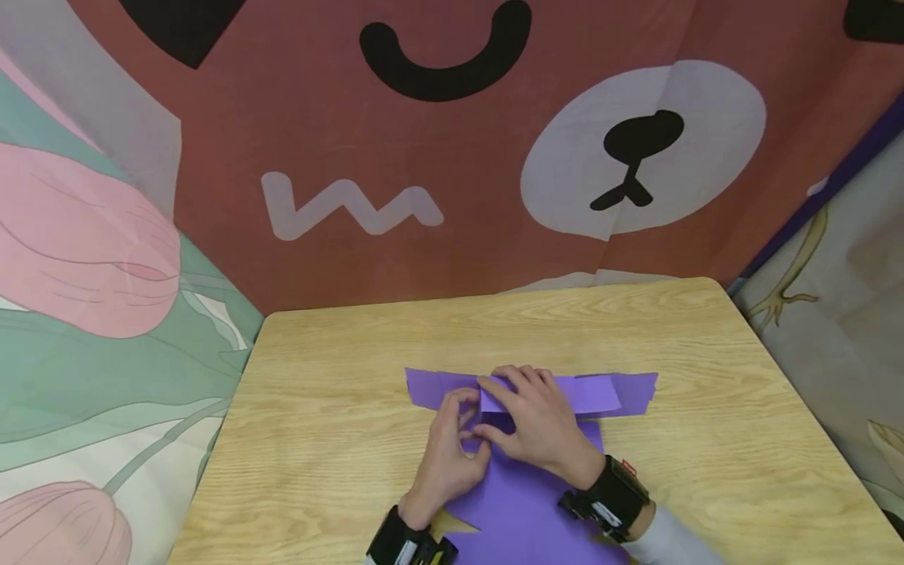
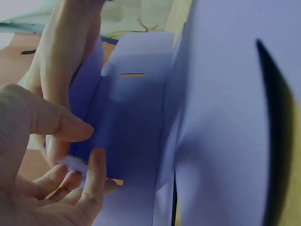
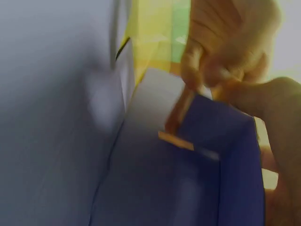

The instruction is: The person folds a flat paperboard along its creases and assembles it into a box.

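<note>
A creased purple cardboard box blank [image 1: 530,502] lies on the table, with a lighter wall strip [image 1: 589,394] folded up along its far side. My left hand [image 1: 448,459] is at the left end of this strip, thumb and fingers curled around a small end flap [image 3: 209,120]. One left finger reaches down beside a narrow slot [image 3: 176,140] in the right wrist view. My right hand [image 1: 540,420] grips the raised wall from above, thumb on the near side and fingers over the top. A second slot [image 2: 133,75] shows farther along the strip in the left wrist view.
The wood-grain table [image 1: 318,408] extends around the cardboard. Behind it hangs a reddish-brown cloth [image 1: 480,196] with a cartoon bear. Flower-patterned fabric [image 1: 92,243] hangs at the left. The near end of the cardboard runs out of the head view.
</note>
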Available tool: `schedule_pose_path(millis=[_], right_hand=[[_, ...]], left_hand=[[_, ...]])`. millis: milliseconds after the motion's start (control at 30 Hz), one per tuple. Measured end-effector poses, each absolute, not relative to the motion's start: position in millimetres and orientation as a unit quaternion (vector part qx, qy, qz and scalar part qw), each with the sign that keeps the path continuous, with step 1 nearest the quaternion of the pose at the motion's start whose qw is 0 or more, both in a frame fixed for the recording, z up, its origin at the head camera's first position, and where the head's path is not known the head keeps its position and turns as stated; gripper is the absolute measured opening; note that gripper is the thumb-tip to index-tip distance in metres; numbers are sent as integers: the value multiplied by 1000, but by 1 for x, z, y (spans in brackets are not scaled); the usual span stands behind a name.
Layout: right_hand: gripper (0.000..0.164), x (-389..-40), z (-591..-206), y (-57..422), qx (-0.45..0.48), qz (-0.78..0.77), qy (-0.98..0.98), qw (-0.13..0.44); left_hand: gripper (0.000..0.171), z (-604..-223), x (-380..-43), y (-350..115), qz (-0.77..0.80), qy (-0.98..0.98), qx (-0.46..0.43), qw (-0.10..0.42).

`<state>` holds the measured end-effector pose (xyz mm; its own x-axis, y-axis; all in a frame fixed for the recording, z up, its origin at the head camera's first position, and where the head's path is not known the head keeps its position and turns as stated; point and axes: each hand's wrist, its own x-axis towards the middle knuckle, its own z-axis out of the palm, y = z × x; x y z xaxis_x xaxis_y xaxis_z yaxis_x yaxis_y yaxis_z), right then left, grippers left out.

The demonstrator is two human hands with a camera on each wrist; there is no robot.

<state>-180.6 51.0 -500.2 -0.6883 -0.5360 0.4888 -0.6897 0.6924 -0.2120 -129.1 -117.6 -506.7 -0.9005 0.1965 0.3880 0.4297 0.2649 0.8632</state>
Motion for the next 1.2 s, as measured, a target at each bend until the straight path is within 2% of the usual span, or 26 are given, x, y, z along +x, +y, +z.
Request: schedule_pose_path(millis=[200, 300, 467, 567, 800, 1033, 1200], right_hand=[[58, -181, -509, 41, 346, 186, -891, 229], [58, -182, -511, 39, 354, 200, -880, 246], [56, -188, -512, 37, 359, 213, -868, 268], [57, -192, -512, 36, 354, 214, -867, 280], [58, -196, -510, 35, 356, 232, -855, 299], [57, -194, -508, 35, 355, 245, -851, 301], [57, -194, -505, 33, 356, 257, -846, 302]], left_hand=[[59, -496, -124, -121, -585, -779, -215, 77], [61, -510, -129, -126, -555, -796, -215, 107], [54, -529, -131, -137, -481, -853, -108, 169], [52, -533, -131, -140, -509, -847, -44, 149], [55, -537, -142, -141, -591, -803, 20, 67], [63, -544, -153, -139, -421, -901, 28, 97], [60, -547, -158, -140, -363, -925, 37, 104]])
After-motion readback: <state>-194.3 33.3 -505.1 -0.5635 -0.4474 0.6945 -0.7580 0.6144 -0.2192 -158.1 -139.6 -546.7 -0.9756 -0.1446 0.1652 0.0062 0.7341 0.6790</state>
